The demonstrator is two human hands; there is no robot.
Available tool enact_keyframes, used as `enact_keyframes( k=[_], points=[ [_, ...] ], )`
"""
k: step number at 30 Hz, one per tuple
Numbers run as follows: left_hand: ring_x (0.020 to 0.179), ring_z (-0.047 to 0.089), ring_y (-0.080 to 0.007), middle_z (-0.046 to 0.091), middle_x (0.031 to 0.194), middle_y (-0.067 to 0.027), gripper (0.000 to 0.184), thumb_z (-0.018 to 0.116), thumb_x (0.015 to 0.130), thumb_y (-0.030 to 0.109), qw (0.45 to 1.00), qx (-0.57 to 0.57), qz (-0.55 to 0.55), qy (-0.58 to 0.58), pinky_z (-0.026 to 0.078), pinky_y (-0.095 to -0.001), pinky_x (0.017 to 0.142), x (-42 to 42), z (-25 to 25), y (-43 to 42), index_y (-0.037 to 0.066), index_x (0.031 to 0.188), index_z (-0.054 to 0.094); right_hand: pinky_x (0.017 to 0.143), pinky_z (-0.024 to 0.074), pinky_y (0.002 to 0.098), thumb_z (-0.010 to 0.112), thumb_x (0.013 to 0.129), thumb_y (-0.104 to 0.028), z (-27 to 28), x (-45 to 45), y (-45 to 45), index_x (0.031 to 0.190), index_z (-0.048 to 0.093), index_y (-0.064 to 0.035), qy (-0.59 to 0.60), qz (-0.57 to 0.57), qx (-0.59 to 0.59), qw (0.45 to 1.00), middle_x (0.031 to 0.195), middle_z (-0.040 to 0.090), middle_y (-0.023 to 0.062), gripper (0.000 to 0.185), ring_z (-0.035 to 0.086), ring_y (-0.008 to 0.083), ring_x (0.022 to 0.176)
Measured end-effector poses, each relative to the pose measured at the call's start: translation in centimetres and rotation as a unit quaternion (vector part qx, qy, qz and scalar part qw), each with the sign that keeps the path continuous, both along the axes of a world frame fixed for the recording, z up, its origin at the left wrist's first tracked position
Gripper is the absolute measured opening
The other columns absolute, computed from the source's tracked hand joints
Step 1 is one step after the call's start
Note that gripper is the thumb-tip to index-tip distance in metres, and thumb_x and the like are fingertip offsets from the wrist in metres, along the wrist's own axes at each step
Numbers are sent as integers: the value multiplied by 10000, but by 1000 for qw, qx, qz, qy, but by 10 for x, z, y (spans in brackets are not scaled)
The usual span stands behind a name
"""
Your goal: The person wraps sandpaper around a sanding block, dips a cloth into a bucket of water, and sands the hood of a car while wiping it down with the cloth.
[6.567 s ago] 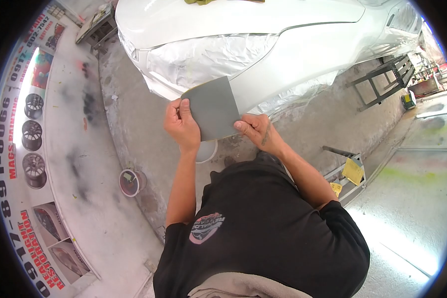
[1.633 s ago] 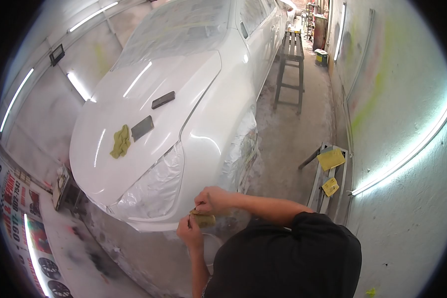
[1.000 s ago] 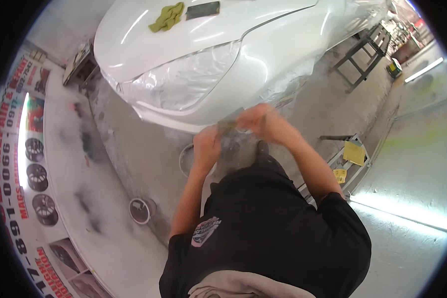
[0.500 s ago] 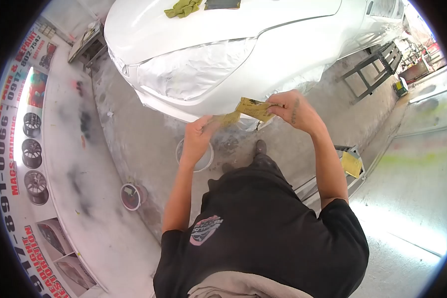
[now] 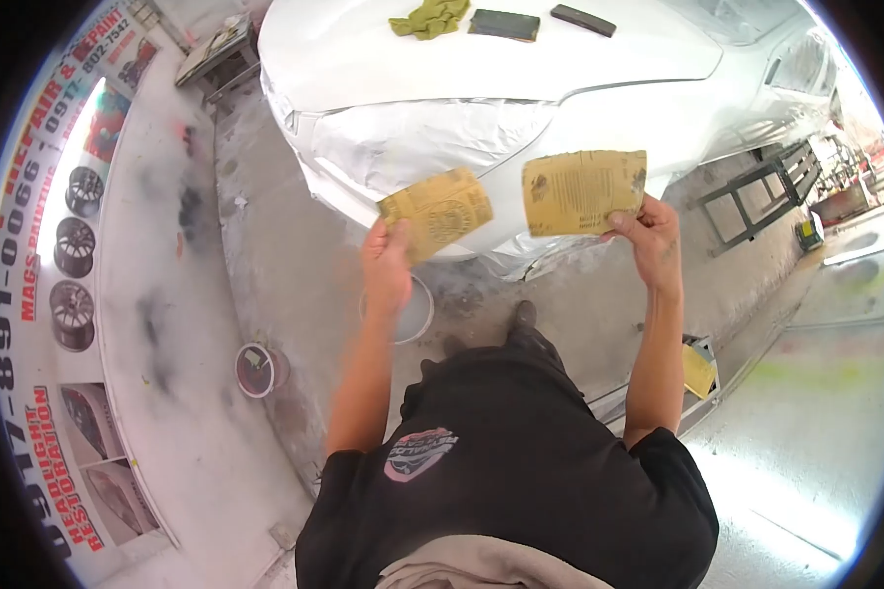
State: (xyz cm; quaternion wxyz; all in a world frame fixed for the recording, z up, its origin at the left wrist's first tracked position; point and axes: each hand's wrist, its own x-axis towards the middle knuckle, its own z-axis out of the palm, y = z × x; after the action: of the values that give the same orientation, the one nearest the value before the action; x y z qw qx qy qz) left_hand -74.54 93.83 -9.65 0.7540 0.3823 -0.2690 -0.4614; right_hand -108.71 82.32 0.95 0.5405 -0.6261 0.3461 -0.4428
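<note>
Sandpaper in two, I judge. Off front corner of car (image 5: 648, 108), left hand (image 5: 390, 265) pinches left piece (image 5: 444, 211) by near edge; right hand (image 5: 658, 245), fingers closed too, grips right piece (image 5: 580, 191) by near corner. Pieces apart, one per hand.

Looks like a car paint shop from here: a white car (image 5: 619, 108) with masked lights, paint-stained walls, and a banner (image 5: 64, 196) reading "REPAIR & REPAINT".

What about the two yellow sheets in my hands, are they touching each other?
No, a gap showing white car body separates the left sheet from the right sheet.
</note>
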Motion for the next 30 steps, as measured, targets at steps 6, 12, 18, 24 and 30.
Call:
enact_keyframes(
  k=[6, 12, 18, 24, 30],
  points=[
    [1208, 644, -183, 667, 1335, -112, 359, 481, 1123, 182, 987, -31, -98, 120, 522, -358, 1021, -43, 28, -1, -39, 1397, 545, 714, 616, 298, 718, 948, -69, -32, 79, 26, 1115, 709, 83, -19, 40, 80, 996, 992, 773, 141, 226, 738, 163, 828],
    [1223, 616, -171, 654, 1344, -110, 405, 468, 1135, 243, 996, -4, -87, 26, 483, -329, 1048, -37, 39, 5, -54, 1400, 540, 652, 595, 273, 704, 965, -78, -43, 99, 37, 1080, 700, 93, 50, 6, 109, 993, 922, 768, 145, 206, 728, 158, 733],
    [1190, 602, -150, 665, 1313, -92, 392, 509, 1124, 230, 996, -13, -58, -71, 461, -309, 1045, -42, 38, 6, -45, 1400, 548, 628, 601, 273, 704, 973, -80, -42, 117, 45, 1075, 693, 92, 32, 1, 113, 993, 920, 768, 152, 201, 735, 168, 720],
    [1155, 604, -142, 679, 1278, -89, 355, 522, 1115, 196, 993, -15, -43, -105, 463, -305, 1027, -38, 33, 7, -43, 1374, 568, 615, 606, 277, 709, 974, -82, -54, 123, 45, 1076, 688, 90, 30, 2, 115, 993, 909, 767, 150, 201, 736, 171, 705],
    [1094, 617, -152, 704, 1215, -99, 311, 525, 1100, 160, 984, 8, 7, -179, 480, -307, 977, -32, 26, 6, -42, 1324, 604, 838, 585, 315, 732, 958, -97, -56, 122, 40, 1289, 644, 38, 93, -14, 41, 995, 1196, 724, 165, 368, 709, 189, 1020]
  ],
)
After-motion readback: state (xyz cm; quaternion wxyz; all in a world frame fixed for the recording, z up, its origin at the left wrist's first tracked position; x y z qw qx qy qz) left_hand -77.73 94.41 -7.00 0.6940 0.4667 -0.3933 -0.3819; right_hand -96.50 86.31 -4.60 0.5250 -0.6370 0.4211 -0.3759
